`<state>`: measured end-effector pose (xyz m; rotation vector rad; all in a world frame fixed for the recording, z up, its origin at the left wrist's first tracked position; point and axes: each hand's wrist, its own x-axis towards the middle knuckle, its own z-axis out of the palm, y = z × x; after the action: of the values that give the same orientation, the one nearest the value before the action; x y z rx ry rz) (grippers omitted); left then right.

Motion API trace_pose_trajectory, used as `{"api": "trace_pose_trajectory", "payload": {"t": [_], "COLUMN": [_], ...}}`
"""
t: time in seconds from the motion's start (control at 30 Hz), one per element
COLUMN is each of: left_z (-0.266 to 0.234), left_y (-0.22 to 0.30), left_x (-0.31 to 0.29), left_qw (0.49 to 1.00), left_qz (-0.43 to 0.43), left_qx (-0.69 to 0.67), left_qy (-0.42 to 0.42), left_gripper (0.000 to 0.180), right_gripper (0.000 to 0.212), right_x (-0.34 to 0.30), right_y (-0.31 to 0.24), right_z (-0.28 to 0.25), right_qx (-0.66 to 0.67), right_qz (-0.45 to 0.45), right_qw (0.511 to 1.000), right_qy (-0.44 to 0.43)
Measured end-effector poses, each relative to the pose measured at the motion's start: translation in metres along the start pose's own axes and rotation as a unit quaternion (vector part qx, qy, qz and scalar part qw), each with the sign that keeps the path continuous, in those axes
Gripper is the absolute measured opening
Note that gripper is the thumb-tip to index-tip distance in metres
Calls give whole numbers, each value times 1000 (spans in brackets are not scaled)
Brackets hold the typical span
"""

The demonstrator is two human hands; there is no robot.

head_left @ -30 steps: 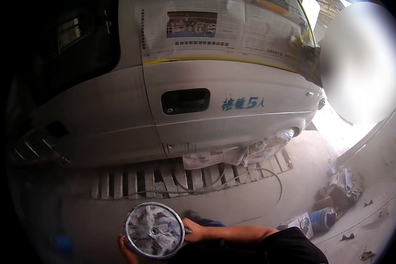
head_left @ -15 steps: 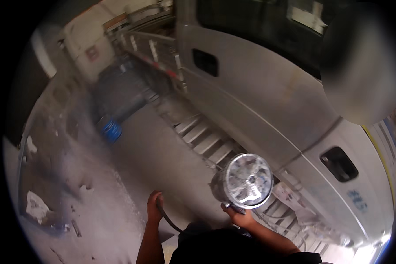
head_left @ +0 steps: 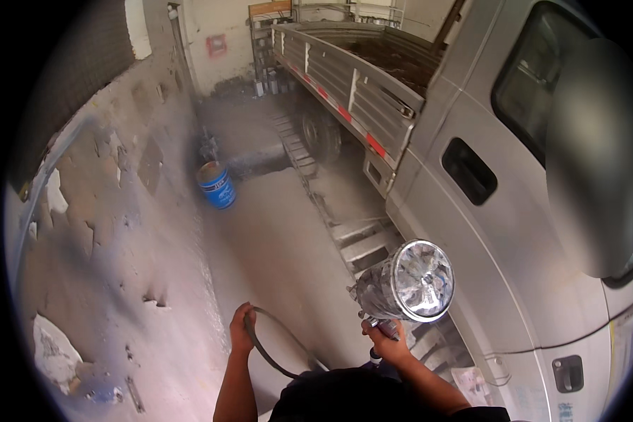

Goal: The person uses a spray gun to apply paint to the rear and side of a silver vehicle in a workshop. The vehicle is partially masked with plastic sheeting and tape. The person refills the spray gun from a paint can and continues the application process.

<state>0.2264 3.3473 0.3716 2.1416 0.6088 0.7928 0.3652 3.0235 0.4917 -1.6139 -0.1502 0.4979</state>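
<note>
I am between spraying passes along the grey truck (head_left: 429,211); my right hand (head_left: 387,343) closes its grip on the spray gun (head_left: 404,285), near the cab door; my left hand (head_left: 241,327) holds the hose (head_left: 274,352); I judge the next move needs slack hose and steady aim.

A blue bucket (head_left: 216,185) stands by the peeling wall (head_left: 84,232), well apart from the grey truck (head_left: 471,211).

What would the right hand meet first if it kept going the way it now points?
The right hand, gripping a spray gun, points up and forward toward the grey truck. It would probably meet the cab's lower side panel first, though depth is unclear.
</note>
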Motion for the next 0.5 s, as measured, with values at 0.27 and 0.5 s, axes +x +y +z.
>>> {"api": "trace_pose_trajectory", "payload": {"t": [0.27, 0.5], "left_z": [17, 40], "left_y": [-48, -107], "left_x": [141, 303], "left_qw": [997, 994], "left_qz": [-32, -64], "left_qx": [20, 39], "left_qy": [68, 80], "left_gripper": [19, 17], "right_gripper": [18, 13], "right_x": [176, 378], "right_y": [-29, -32], "right_z": [42, 88], "right_qx": [44, 47], "right_qz": [11, 37], "right_qw": [999, 996], "right_qy": [-26, -62]}}
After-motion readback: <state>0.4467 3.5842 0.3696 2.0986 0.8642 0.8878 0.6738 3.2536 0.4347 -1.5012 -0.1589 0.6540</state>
